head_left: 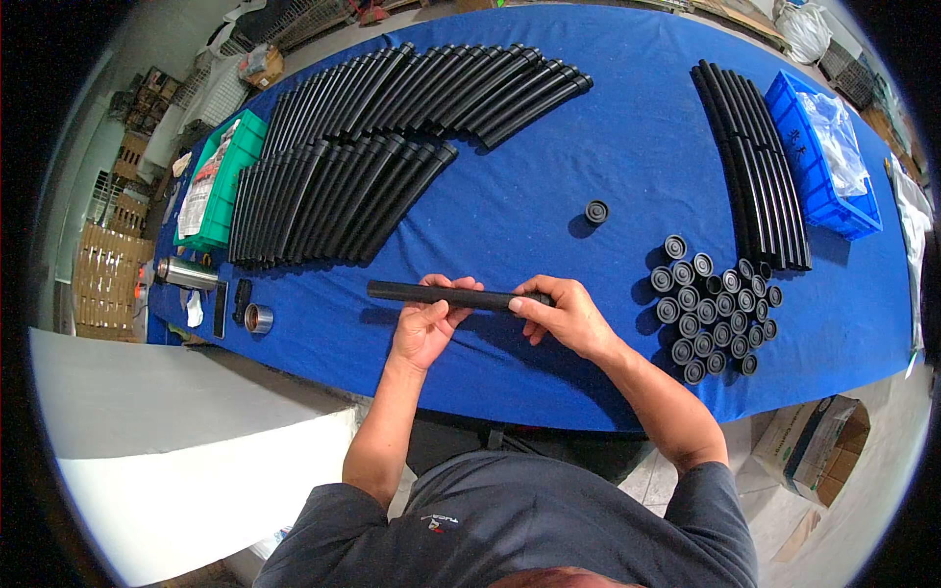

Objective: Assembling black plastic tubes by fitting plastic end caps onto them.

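Observation:
A black tube (392,291) lies level between my two hands, just above the blue cloth. My left hand (428,328) is closed around its middle, the thumb on the near side. At the tube's right end my right hand (569,316) grips it between thumb and fingers, which hide most of that end. Beyond my right hand one round black cap (597,212) sits apart on the cloth. Many similar caps (706,312) stand in a cluster to the right. Rows of black tubes with wider ends (333,196) fan out at the far left.
More black tubes (760,167) lie side by side at the right, next to a blue crate (833,201) with plastic bags. A green crate (211,230) stands at the left. Near it are a steel flask (188,273) and a metal cup (259,318). A cardboard box (809,446) is on the floor.

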